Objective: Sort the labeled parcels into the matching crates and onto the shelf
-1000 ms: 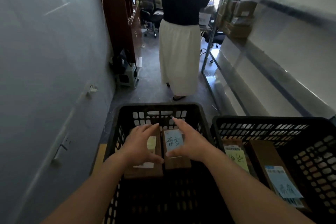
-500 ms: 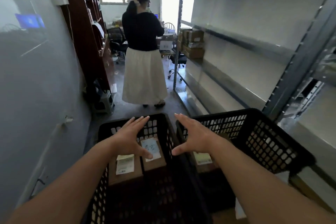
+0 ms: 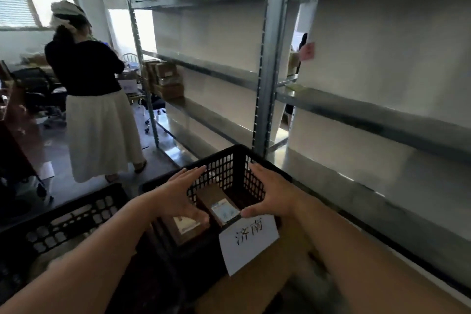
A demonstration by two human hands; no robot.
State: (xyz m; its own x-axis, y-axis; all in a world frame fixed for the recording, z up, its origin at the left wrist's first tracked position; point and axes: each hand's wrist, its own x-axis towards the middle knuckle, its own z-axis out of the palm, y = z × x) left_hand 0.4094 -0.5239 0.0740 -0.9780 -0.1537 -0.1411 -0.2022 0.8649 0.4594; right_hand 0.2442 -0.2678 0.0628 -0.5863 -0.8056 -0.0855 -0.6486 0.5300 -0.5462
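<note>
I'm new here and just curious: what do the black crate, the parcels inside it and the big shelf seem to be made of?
The black crate looks like moulded plastic, matte, with a lattice of holes in its walls. The parcels look like brown cardboard with paper labels. The shelf seems to be grey metal: a perforated upright and a dull sheen on its boards.

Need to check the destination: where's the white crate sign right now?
Head view, low centre: white sign hangs on the black crate's near wall, just under the right hand.
</note>
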